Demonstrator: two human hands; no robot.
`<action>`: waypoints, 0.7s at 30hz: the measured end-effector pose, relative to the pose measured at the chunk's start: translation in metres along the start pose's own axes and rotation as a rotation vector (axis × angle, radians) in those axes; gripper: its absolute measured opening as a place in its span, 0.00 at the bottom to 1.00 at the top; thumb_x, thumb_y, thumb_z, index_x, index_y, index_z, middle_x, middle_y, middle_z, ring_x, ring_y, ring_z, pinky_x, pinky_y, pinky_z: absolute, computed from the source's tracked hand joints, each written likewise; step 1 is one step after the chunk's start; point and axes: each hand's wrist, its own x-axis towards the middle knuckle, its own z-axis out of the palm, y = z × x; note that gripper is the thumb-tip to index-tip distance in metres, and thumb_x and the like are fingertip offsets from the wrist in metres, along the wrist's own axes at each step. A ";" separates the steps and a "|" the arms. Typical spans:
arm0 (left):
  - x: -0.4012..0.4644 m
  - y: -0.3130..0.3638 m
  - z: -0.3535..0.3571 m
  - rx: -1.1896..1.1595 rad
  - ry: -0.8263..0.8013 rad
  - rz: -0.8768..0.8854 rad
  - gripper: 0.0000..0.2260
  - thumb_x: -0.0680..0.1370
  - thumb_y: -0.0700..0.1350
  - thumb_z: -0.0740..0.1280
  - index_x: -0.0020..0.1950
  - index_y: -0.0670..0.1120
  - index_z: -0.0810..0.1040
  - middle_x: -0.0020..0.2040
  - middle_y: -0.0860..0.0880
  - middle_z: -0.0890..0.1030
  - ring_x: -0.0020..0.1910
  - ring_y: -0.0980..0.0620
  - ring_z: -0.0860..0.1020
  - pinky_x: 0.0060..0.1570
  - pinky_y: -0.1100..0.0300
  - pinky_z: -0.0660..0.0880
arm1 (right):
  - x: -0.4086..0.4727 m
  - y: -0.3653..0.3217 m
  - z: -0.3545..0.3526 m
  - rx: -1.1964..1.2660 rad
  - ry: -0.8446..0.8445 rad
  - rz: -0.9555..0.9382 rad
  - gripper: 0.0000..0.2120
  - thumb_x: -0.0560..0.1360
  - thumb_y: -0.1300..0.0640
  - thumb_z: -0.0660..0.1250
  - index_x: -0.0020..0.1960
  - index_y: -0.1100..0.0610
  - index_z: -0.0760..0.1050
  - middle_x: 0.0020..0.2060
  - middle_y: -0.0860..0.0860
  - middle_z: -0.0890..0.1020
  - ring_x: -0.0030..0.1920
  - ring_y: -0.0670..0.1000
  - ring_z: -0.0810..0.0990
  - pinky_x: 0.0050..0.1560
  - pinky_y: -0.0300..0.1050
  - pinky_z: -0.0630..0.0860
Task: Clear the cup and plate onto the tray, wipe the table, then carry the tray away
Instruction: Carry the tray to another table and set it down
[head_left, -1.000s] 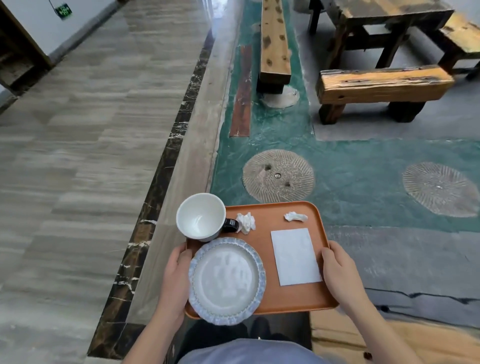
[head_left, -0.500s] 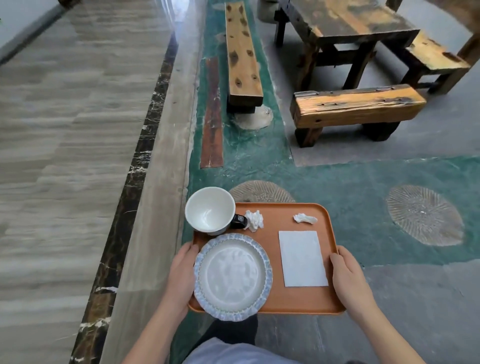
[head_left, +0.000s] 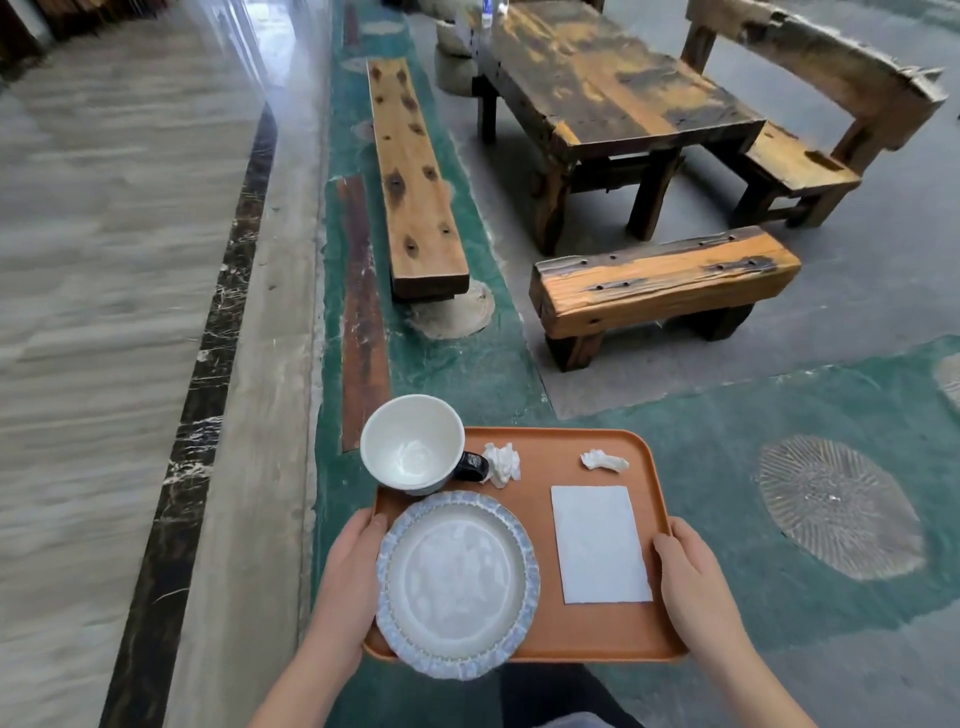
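An orange tray (head_left: 550, 631) is carried in front of me above the floor. My left hand (head_left: 349, 564) grips its left edge and my right hand (head_left: 691, 577) grips its right edge, thumbs on the rim. On the tray's left front lies a round plate with a blue scalloped rim (head_left: 457, 584), overhanging the edge. Behind it stands an empty white cup with a dark handle (head_left: 413, 444). A flat white napkin (head_left: 597, 543) lies on the right half, and two crumpled tissues (head_left: 501, 464) (head_left: 602, 460) lie near the far edge.
A rough wooden table (head_left: 613, 88) stands ahead on the right, with a short bench (head_left: 660, 280) in front, a long plank bench (head_left: 415, 176) to its left and a backed bench (head_left: 810, 98) behind. Polished marble floor (head_left: 104, 260) stretches on the left; green floor with round stone inlays (head_left: 836, 506) lies on the right.
The view has moved forward and turned toward the table and benches, which now appear closer. Both hands keep the same grip on the tray; its contents have not shifted.
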 end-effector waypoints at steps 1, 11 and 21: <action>0.023 0.008 0.009 0.000 0.004 -0.003 0.14 0.84 0.53 0.63 0.40 0.64 0.82 0.40 0.61 0.86 0.37 0.61 0.85 0.29 0.65 0.77 | 0.024 -0.011 0.001 0.001 -0.009 0.000 0.12 0.81 0.56 0.55 0.44 0.56 0.74 0.39 0.55 0.80 0.37 0.52 0.77 0.37 0.47 0.71; 0.202 0.130 0.102 0.030 0.125 -0.056 0.11 0.85 0.53 0.62 0.52 0.58 0.84 0.50 0.49 0.87 0.45 0.51 0.87 0.38 0.56 0.81 | 0.252 -0.132 -0.008 0.045 -0.047 -0.034 0.11 0.79 0.58 0.57 0.42 0.55 0.75 0.34 0.51 0.79 0.30 0.45 0.74 0.36 0.47 0.69; 0.346 0.221 0.159 0.006 0.144 -0.127 0.10 0.83 0.51 0.64 0.54 0.48 0.81 0.52 0.43 0.85 0.50 0.44 0.84 0.45 0.50 0.79 | 0.417 -0.230 -0.002 0.047 -0.073 -0.065 0.09 0.79 0.58 0.59 0.45 0.53 0.77 0.37 0.50 0.82 0.38 0.54 0.79 0.37 0.47 0.73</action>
